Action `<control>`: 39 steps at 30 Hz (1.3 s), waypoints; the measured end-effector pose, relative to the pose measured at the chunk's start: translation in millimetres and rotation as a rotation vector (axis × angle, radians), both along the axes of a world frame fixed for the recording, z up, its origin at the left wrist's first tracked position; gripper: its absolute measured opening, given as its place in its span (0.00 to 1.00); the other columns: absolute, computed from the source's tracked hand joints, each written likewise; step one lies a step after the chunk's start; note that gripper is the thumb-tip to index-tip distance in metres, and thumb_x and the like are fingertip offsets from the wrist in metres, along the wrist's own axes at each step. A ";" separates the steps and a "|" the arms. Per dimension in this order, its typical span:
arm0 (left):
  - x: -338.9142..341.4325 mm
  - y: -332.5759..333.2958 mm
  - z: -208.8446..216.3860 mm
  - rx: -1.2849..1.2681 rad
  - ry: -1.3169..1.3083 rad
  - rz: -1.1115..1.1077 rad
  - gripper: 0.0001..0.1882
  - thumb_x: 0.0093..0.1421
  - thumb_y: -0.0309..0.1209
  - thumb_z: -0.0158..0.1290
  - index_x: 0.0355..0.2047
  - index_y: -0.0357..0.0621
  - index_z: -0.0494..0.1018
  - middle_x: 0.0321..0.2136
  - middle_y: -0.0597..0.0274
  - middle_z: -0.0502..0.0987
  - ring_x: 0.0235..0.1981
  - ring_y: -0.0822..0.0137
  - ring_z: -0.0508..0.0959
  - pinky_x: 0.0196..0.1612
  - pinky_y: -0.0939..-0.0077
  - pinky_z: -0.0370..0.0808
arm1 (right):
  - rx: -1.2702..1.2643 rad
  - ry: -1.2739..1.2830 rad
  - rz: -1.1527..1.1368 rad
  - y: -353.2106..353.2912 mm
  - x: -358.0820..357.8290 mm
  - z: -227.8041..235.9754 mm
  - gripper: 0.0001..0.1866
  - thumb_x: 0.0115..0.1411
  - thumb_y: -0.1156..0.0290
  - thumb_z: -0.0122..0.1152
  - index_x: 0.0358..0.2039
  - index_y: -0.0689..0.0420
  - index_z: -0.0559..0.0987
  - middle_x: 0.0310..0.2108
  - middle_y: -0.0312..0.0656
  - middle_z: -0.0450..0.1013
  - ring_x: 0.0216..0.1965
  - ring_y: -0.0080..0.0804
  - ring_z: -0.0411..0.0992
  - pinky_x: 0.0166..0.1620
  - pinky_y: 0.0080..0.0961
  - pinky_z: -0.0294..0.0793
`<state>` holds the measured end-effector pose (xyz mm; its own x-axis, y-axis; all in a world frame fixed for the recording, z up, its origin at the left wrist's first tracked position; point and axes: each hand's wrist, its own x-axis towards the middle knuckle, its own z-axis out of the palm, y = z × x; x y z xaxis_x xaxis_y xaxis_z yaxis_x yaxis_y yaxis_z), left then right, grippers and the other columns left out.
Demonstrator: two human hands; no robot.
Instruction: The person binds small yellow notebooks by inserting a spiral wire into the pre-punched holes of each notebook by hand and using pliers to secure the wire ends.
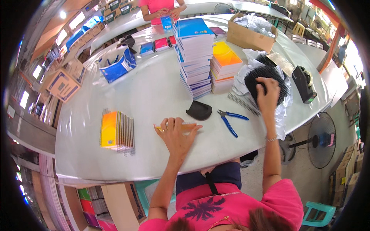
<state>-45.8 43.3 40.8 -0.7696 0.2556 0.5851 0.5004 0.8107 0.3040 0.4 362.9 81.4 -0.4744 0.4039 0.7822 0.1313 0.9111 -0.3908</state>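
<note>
Near the table's front edge, my left hand (177, 134) is closed round a thin yellow notebook (189, 127), seen mostly from its edge. My right hand (269, 94) reaches to the right, its fingers curled into a pile of black spiral binding coils (254, 79) on crumpled white wrapping; its fingertips partly hide which coils it touches. Between my hands lie blue-handled cutting pliers (230, 123) and a black curved cap-like piece (199, 110). Left of my left hand stands a row of yellow spiral-bound notebooks (115, 131).
Tall blue-covered stacks (194, 57) and an orange-covered stack (225, 63) stand ahead. A tape dispenser (304, 84) sits right of the coils, a carton (250, 34) behind them. A blue bin (117, 65) is at left. Opposite, another person's hands (166, 14) hold a blue notebook.
</note>
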 end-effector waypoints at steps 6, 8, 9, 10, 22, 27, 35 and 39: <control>-4.2 9.2 -0.4 0.020 -0.013 0.030 0.26 0.44 0.54 0.67 0.30 0.47 0.73 0.36 0.63 0.71 0.50 0.54 0.65 0.58 0.41 0.53 | -0.210 -0.462 -0.410 99.4 26.2 -10.8 0.21 0.62 0.54 0.59 0.53 0.48 0.75 0.55 0.50 0.67 0.58 0.55 0.63 0.54 0.56 0.64; -5.2 6.9 -1.6 0.027 -0.014 0.032 0.24 0.44 0.51 0.68 0.29 0.48 0.74 0.35 0.64 0.71 0.49 0.54 0.65 0.58 0.41 0.53 | -0.205 -0.477 -0.330 99.0 29.3 -6.8 0.20 0.63 0.56 0.59 0.52 0.52 0.76 0.51 0.53 0.70 0.55 0.54 0.66 0.53 0.52 0.66; -5.7 6.6 -1.8 0.033 -0.014 0.032 0.23 0.44 0.50 0.68 0.29 0.48 0.74 0.35 0.65 0.71 0.49 0.54 0.65 0.58 0.41 0.53 | -0.201 -0.484 -0.291 98.9 30.0 -4.7 0.20 0.63 0.58 0.59 0.52 0.54 0.76 0.49 0.54 0.72 0.53 0.54 0.68 0.53 0.50 0.67; -6.1 6.9 -1.6 0.047 -0.005 0.034 0.22 0.44 0.50 0.68 0.29 0.49 0.74 0.35 0.65 0.71 0.49 0.55 0.65 0.58 0.41 0.53 | -0.207 -0.450 -0.228 104.6 30.7 -4.8 0.19 0.63 0.59 0.59 0.50 0.56 0.77 0.47 0.54 0.73 0.51 0.53 0.70 0.52 0.47 0.68; -1.7 11.1 1.3 0.072 -0.029 -0.021 0.18 0.43 0.47 0.68 0.26 0.53 0.75 0.33 0.68 0.70 0.46 0.56 0.66 0.58 0.43 0.53 | -0.326 -0.391 0.051 140.7 52.3 -6.6 0.15 0.55 0.69 0.65 0.41 0.64 0.78 0.32 0.50 0.75 0.36 0.41 0.74 0.43 0.35 0.72; -2.6 8.8 0.6 0.081 -0.006 -0.022 0.18 0.44 0.48 0.68 0.26 0.55 0.75 0.32 0.68 0.69 0.45 0.56 0.67 0.58 0.39 0.52 | -0.468 -0.425 -0.040 138.2 45.5 -3.3 0.16 0.53 0.65 0.67 0.35 0.65 0.79 0.29 0.49 0.75 0.32 0.39 0.73 0.38 0.35 0.70; -0.3 8.1 -0.8 0.129 0.017 -0.044 0.17 0.42 0.46 0.69 0.25 0.55 0.74 0.32 0.70 0.70 0.46 0.58 0.67 0.58 0.43 0.52 | -0.414 -0.263 -0.156 126.9 47.0 -14.0 0.11 0.58 0.69 0.64 0.34 0.65 0.80 0.27 0.49 0.77 0.29 0.36 0.76 0.37 0.33 0.73; -0.5 8.7 0.2 0.143 0.018 -0.059 0.18 0.42 0.47 0.69 0.25 0.56 0.74 0.32 0.70 0.70 0.45 0.58 0.67 0.58 0.42 0.52 | -0.353 -0.059 -0.197 129.3 46.3 -20.0 0.12 0.62 0.68 0.61 0.38 0.64 0.81 0.26 0.46 0.77 0.28 0.30 0.75 0.35 0.28 0.72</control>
<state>-46.3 52.0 41.1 -0.7451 0.2131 0.6320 0.5521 0.7287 0.4052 46.8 492.2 61.4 -0.4010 0.7302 0.5532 0.3214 0.6776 -0.6614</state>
